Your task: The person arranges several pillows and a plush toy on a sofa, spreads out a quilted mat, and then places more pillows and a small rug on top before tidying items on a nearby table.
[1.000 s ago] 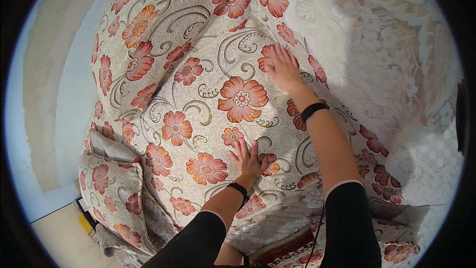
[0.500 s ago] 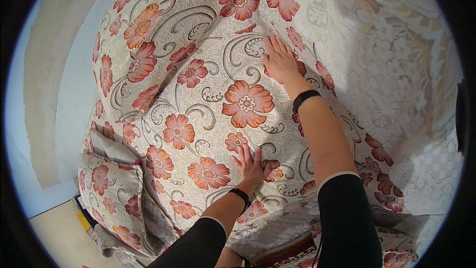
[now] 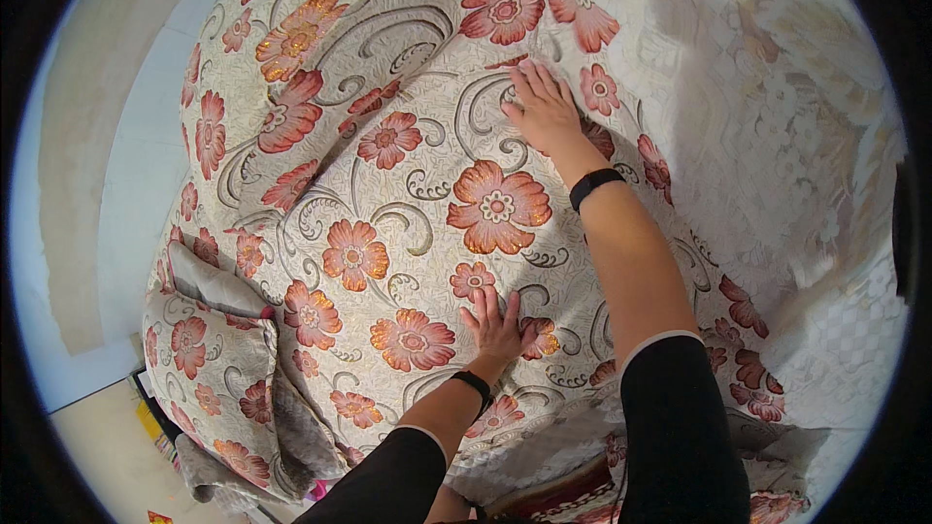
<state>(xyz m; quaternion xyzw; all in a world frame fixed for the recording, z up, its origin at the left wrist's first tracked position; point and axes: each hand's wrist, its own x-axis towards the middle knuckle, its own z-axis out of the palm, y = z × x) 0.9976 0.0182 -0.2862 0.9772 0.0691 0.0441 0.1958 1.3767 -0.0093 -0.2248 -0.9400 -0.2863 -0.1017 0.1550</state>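
Note:
A cream quilted cover (image 3: 379, 199) with red flowers and grey swirls spreads under both hands. My left hand (image 3: 498, 330) lies palm down on it in the lower middle, fingers apart, just below a small red flower. Farther up and to the right, my right hand (image 3: 546, 109) presses flat on the same cover, fingers stretched out, beside a grey swirl. Neither hand grips the cloth. A raised fold runs diagonally through the cover, left of my right hand. At the lower left, a corner (image 3: 218, 369) is turned over, showing its plain grey underside (image 3: 209, 281).
White lace-patterned fabric (image 3: 777, 155) lies along the right side. Pale floor (image 3: 146, 165) shows at the left, with a yellow object (image 3: 153, 422) by the cover's lower-left edge. A dark red patterned cloth (image 3: 553, 495) appears at the bottom, near my body.
My right hand has slid a little left across the cover, closer to the grey swirl. The upper cover sits slightly farther right in view. My left hand stays nearly in place.

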